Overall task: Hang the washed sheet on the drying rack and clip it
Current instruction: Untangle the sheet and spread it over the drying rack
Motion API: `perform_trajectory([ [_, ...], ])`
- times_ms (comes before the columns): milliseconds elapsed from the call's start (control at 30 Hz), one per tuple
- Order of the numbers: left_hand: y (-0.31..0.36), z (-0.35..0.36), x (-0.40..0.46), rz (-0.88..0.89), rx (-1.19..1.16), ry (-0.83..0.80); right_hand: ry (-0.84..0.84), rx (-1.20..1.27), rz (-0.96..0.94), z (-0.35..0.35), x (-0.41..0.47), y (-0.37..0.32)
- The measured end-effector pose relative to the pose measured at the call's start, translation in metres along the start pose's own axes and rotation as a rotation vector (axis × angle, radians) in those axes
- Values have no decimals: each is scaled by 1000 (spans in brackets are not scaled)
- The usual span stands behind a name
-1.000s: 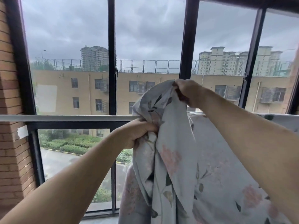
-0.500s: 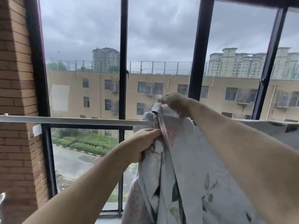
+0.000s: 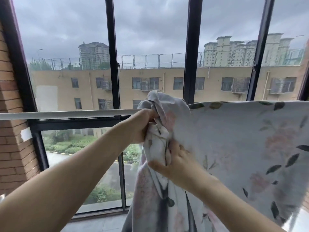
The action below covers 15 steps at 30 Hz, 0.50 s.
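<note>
A pale grey sheet (image 3: 242, 139) printed with pink flowers and dark leaves is draped over a white horizontal rack bar (image 3: 70, 114); its right part lies spread along the bar. The sheet's left end is bunched into a fold that sticks up above the bar. My left hand (image 3: 142, 126) grips that bunch just below the bar. My right hand (image 3: 173, 161) pinches the hanging folds lower down, thumb in front. The bar is hidden under the cloth to the right of my left hand. No clip is in view.
Behind the bar stands a tall window with black frames (image 3: 190, 52). A brick wall (image 3: 11, 131) closes the left side. Through the glass I see a yellow building and grey sky. A tiled floor (image 3: 100, 225) shows at the bottom.
My right hand has let go of the sheet's top and dropped down to grip the hanging folds below my left hand. The bunched end now rests on the bar.
</note>
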<state>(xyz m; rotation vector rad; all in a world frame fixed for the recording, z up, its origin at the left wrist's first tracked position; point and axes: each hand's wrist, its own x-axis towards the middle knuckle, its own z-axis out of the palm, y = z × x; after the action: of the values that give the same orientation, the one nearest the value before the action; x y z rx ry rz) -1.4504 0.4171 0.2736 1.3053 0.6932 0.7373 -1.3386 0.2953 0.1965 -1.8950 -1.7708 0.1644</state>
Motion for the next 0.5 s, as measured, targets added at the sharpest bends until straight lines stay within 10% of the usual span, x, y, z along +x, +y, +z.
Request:
perform_trajectory([
  [300, 5, -17, 6, -1, 413, -89, 352, 89, 302, 26, 24, -31],
  [433, 30, -31, -4, 703, 1554, 274, 419, 87, 300, 13, 12, -32],
  [500, 46, -26, -10, 1030, 1729, 389, 444, 15, 318, 11, 11, -32],
])
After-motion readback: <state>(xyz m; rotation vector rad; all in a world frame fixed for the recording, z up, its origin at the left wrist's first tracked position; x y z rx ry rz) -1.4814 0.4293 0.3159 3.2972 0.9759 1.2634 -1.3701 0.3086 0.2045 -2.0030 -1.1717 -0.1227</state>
